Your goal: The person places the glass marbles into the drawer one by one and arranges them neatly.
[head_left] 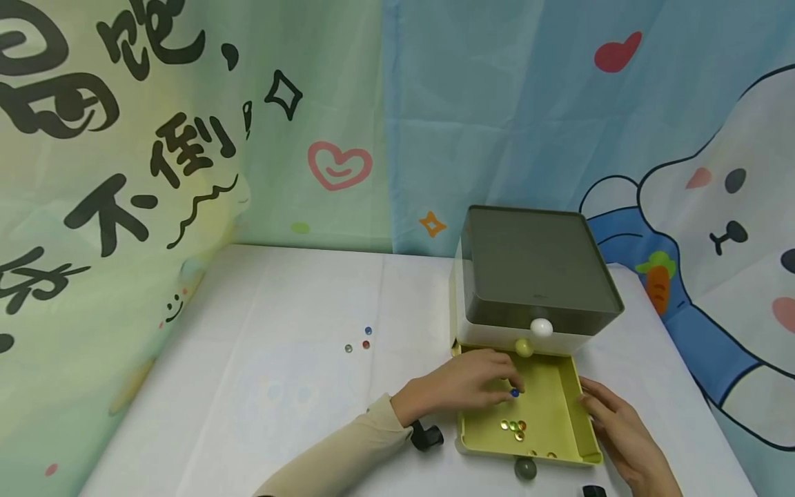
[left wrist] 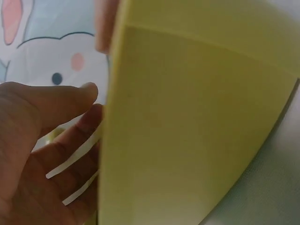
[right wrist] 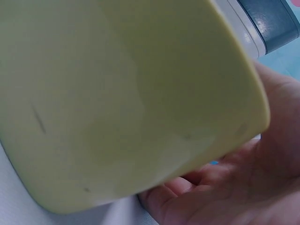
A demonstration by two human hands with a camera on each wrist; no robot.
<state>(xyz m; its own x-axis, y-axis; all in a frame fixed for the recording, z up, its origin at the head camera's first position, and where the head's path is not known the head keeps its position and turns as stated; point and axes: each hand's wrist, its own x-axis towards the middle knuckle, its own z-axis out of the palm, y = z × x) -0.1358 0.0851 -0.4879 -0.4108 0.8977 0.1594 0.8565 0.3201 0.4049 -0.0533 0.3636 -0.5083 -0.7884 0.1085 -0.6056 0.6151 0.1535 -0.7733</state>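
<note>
A yellow drawer (head_left: 559, 407) is pulled out from the bottom of a small cabinet (head_left: 540, 269). Over its inside, my left hand (head_left: 475, 381) pinches a blue marble (head_left: 515, 393) at the fingertips; the left wrist view does not show that marble. Several yellowish and amber marbles (head_left: 513, 426) lie on the drawer's floor near the front. My right hand (head_left: 621, 424) holds the drawer's right wall, thumb at the rim. In the right wrist view, its fingers (right wrist: 164, 204) curl beside the drawer's edge, partly hidden by it.
Left of the cabinet on the white table (head_left: 261, 386) lie a blue marble (head_left: 368, 330), a red marble (head_left: 366, 344) and a pale clear marble (head_left: 348, 348). A dark round knob (head_left: 525, 469) sticks out from the drawer front. White (head_left: 542, 327) and yellow (head_left: 524, 347) knobs sit above.
</note>
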